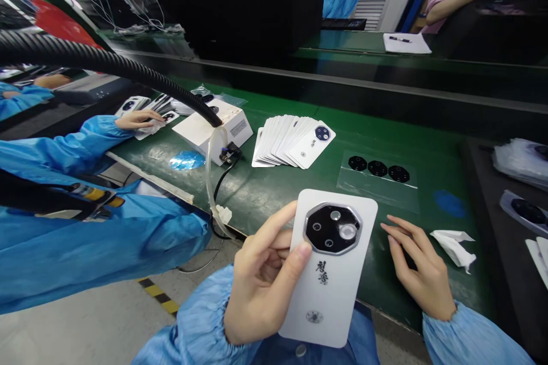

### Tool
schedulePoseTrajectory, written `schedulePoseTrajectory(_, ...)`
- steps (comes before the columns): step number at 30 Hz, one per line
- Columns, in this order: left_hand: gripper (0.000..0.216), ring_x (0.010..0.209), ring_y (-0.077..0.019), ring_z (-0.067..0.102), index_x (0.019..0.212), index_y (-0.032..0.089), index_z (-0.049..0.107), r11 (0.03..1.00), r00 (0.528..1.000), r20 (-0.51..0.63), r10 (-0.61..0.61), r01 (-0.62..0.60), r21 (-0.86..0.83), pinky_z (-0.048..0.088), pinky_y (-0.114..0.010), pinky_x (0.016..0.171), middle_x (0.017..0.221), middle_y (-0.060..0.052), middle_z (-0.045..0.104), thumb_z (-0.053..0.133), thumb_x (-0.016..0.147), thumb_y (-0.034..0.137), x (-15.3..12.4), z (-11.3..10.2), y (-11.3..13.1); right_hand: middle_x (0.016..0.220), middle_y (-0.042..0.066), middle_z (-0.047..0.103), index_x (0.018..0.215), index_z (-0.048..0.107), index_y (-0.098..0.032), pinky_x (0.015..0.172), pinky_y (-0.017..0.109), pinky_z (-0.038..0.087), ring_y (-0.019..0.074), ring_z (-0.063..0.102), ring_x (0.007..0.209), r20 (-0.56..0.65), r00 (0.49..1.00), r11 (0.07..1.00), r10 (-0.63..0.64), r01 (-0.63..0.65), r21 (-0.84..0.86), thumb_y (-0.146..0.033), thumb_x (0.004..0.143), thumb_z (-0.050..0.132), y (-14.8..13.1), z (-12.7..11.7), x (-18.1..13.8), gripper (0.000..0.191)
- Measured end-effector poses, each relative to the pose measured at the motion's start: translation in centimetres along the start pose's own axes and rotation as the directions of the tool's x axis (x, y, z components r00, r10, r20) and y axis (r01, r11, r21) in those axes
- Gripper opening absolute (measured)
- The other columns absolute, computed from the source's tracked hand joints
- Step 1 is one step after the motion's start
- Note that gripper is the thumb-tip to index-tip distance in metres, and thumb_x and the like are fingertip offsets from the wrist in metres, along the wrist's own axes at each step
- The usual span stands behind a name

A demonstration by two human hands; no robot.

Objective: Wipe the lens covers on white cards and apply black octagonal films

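Note:
My left hand [261,279] is closed round a white phone back cover [329,285], thumb resting just below its black octagonal camera plate [333,228]. The cover has small dark characters and a round emblem on its lower half. My right hand [417,265] lies on the green belt [274,188] beside the cover, fingers stretched out and holding nothing. A clear film sheet [379,179] with three black octagonal lens pieces lies on the belt just beyond my right hand. A fanned stack of white back covers [291,142] sits further back.
A crumpled white wipe [454,245] lies right of my right hand. A white box [214,128] with a black corrugated hose [111,63] stands at the left. A co-worker in a blue sleeve [64,142] presses a hand [139,120] on more covers. Bagged parts [520,159] lie far right.

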State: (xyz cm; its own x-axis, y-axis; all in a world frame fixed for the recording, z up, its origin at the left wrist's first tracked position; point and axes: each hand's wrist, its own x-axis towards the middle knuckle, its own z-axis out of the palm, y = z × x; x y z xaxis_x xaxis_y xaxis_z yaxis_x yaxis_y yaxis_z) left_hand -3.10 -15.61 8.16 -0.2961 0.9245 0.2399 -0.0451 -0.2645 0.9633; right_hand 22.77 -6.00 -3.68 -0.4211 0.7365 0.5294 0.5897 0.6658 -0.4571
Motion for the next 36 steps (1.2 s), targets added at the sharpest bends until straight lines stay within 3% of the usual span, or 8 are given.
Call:
schedulePoseTrajectory(5,0.047,0.06,-0.006,0.067,0.133,0.037,0.059,0.999,1.0,-0.014,-0.017,0.016,-0.049,0.053,-0.007,0.055,0.085,0.002,0.078,0.059,0.094,0.012,0.1,0.2,0.2,0.13,0.01,0.058,0.12,0.063,-0.02,0.092,0.035,0.051,0.0228,0.062,0.109,-0.003,1.0,1.0,-0.002,0.002,-0.005,-0.01,0.096,0.055,0.0,-0.1,0.0,0.027)
schedulePoseTrajectory(14,0.039,0.052,-0.0049,0.061,0.125,0.035,0.067,0.957,0.964,-0.131,-0.231,0.2,-0.212,0.05,-0.008,0.05,0.075,0.002,0.075,0.068,0.089,0.021,-0.3,1.2,1.4,0.13,0.01,0.058,0.122,0.062,-0.021,0.093,0.035,0.051,0.0226,0.062,0.11,-0.006,1.0,1.0,-0.005,0.005,-0.004,-0.009,0.096,0.055,0.1,0.0,0.0,0.03)
schedulePoseTrajectory(21,0.045,0.049,-0.0076,0.062,0.132,0.028,0.063,0.945,0.944,-0.138,-0.3,0.274,-0.18,0.051,-0.012,0.046,0.072,0.0,0.074,0.069,0.088,0.026,-0.3,1.0,1.7,0.129,0.01,0.059,0.121,0.063,-0.021,0.093,0.035,0.051,0.0227,0.063,0.108,-0.01,1.0,1.0,-0.002,0.002,-0.004,-0.01,0.096,0.055,-0.1,-0.1,0.1,0.029)
schedulePoseTrajectory(28,0.045,0.047,-0.0084,0.06,0.133,0.027,0.062,0.959,0.949,-0.14,-0.282,0.272,-0.083,0.05,-0.014,0.043,0.072,-0.001,0.074,0.067,0.089,0.028,-0.4,0.4,1.9,0.13,0.009,0.058,0.121,0.063,-0.023,0.091,0.037,0.053,0.0237,0.064,0.107,0.0,1.0,1.0,0.007,-0.007,0.009,-0.012,0.095,0.055,-0.2,-0.2,0.2,0.029)
schedulePoseTrajectory(32,0.051,0.047,-0.0104,0.06,0.14,0.019,0.054,0.967,0.966,-0.056,-0.253,0.253,-0.015,0.049,-0.016,0.042,0.071,-0.004,0.073,0.064,0.092,0.031,-0.1,0.0,1.0,0.13,0.009,0.058,0.121,0.063,-0.023,0.09,0.037,0.052,0.024,0.063,0.108,0.001,1.0,1.0,0.02,-0.02,0.012,-0.012,0.096,0.054,-0.1,-0.2,0.0,0.029)
schedulePoseTrajectory(34,0.053,0.051,-0.0106,0.062,0.144,0.017,0.048,0.965,0.964,0.063,-0.257,0.253,0.061,0.048,-0.016,0.044,0.076,-0.005,0.073,0.058,0.095,0.034,0.6,0.2,-0.7,0.13,0.009,0.058,0.121,0.062,-0.024,0.092,0.037,0.051,0.0238,0.063,0.109,0.0,1.0,0.999,0.031,-0.031,0.014,-0.013,0.097,0.053,-0.1,-0.2,0.0,0.029)
schedulePoseTrajectory(36,0.051,0.063,-0.0125,0.068,0.144,0.016,0.044,0.943,0.934,0.184,-0.306,0.271,0.192,0.052,-0.017,0.051,0.09,-0.008,0.074,0.052,0.097,0.034,1.6,1.0,-3.5,0.13,0.009,0.058,0.124,0.06,-0.024,0.09,0.036,0.053,0.0232,0.062,0.111,-0.001,0.999,0.998,0.052,-0.052,0.02,-0.014,0.098,0.051,-0.1,-0.1,0.1,0.03)
